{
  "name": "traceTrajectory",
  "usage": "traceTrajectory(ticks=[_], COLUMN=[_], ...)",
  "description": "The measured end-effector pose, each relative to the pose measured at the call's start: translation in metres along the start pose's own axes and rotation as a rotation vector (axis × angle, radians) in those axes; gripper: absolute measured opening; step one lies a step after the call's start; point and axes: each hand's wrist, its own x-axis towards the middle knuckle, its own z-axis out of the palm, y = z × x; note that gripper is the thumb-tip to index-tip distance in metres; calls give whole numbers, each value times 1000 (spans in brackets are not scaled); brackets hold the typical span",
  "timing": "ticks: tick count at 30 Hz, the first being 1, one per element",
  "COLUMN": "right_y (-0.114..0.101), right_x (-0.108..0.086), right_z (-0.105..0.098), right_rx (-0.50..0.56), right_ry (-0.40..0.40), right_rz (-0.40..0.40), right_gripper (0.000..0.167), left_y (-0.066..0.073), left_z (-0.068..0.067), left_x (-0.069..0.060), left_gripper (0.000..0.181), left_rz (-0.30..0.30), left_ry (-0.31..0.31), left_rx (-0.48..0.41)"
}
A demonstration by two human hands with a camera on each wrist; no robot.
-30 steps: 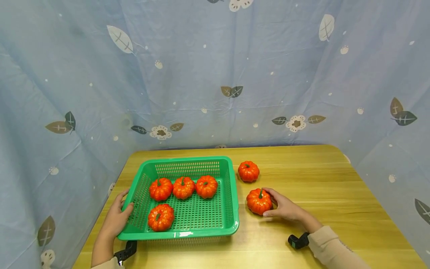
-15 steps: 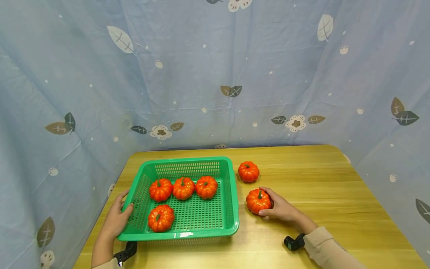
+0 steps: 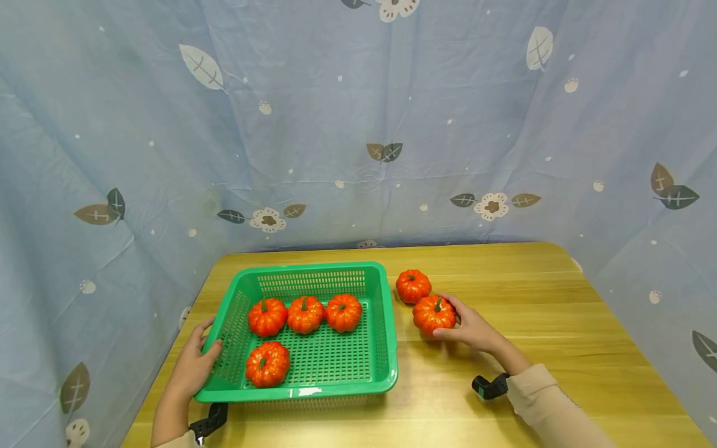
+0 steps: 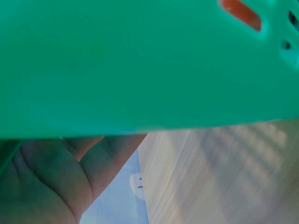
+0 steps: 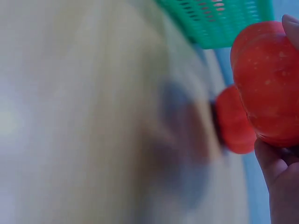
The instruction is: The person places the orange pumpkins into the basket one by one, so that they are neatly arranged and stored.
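My right hand (image 3: pixel 470 327) grips a small orange-red pumpkin (image 3: pixel 434 315) with a green stem, fingers and thumb around its right side. In the right wrist view this pumpkin (image 5: pixel 268 84) hangs above the table, with a blurred shadow below. Just behind it a second pumpkin (image 3: pixel 413 286) sits on the table. My left hand (image 3: pixel 193 361) holds the left rim of a green plastic basket (image 3: pixel 391 336); its fingers are partly hidden by the basket wall (image 4: pixel 140 70) in the left wrist view. Inside the basket lie several pumpkins, among them one at the front left (image 3: pixel 268 364).
The wooden table (image 3: pixel 532 298) runs on to the right of the basket. A blue patterned curtain (image 3: pixel 358 124) hangs behind the table and along both sides. Each wrist wears a black camera mount, such as the right mount (image 3: pixel 490 387).
My right hand has closed further round the pumpkin and lifted it off the table, up toward the rear pumpkin. The left hand and basket have stayed in place.
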Motion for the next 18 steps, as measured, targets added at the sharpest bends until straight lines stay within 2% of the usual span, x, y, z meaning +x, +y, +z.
traceTrajectory(ticks=[5,10,14,18], right_y=[-19,-44,-64,-84], right_x=[13,30,45,61], right_z=[-19,-30,-28,-17], right_rx=[-1,-49,-72,-76], right_ry=[7,13,-1,-32], right_rz=[-33,-97,-116,-107], right_gripper=[79,77,77,79], left_y=[0,1,1,1], left_z=[-1,-1,-1,-1], left_x=[0,0,0,-1], left_gripper=[65,64,65,64], left_rz=[-8,-7,-11,-7], left_ry=[-2,-2,-4,-5], left_rx=[16,21,20,22])
